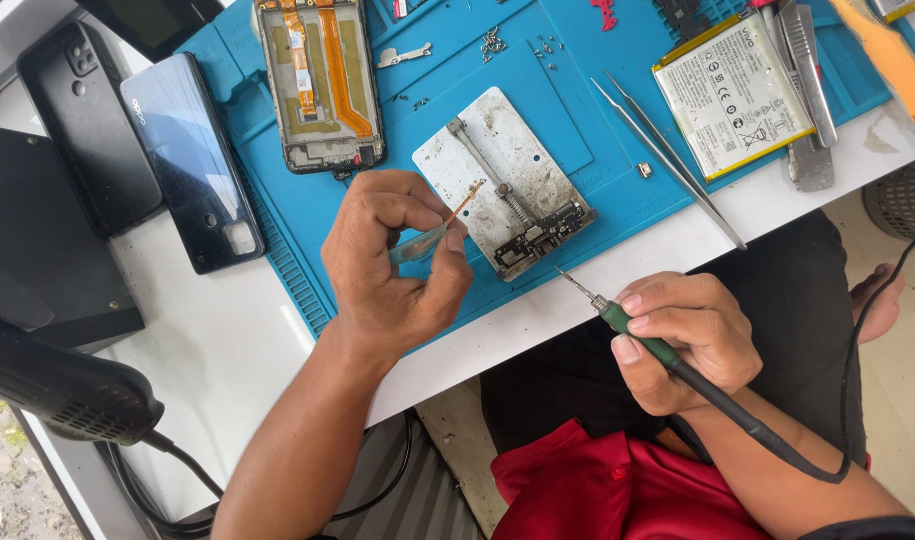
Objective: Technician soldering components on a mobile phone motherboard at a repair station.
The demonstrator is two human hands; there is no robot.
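Green rubber covers the grip of the soldering iron (645,338), and the right hand (689,340) is closed around it like around a pen, in the lower right of the frame. Its thin metal tip points up and left toward the small circuit board (539,238). The iron looks light and stiff, but the tip is surely hot, so the grip is the only safe place to hold; the black cable (837,440) trailing down could pull on it.

The left hand (392,262), near the centre, pinches a small clear tube (419,244) with a fine orange nozzle between thumb and fingers; the nozzle reaches toward the board. The tube seems soft and light, best held at its body.

The board sits clamped at the lower corner of a worn white metal holder plate (487,165). It looks thin and fragile, better touched only at its edges.

Around this lies a blue mat (567,110) on the white worktop (227,340). Tweezers (667,160) and a flat battery (729,95) are to the upper right, an opened phone frame (319,85) at the top, and two dark phone backs (192,160) in the upper left.
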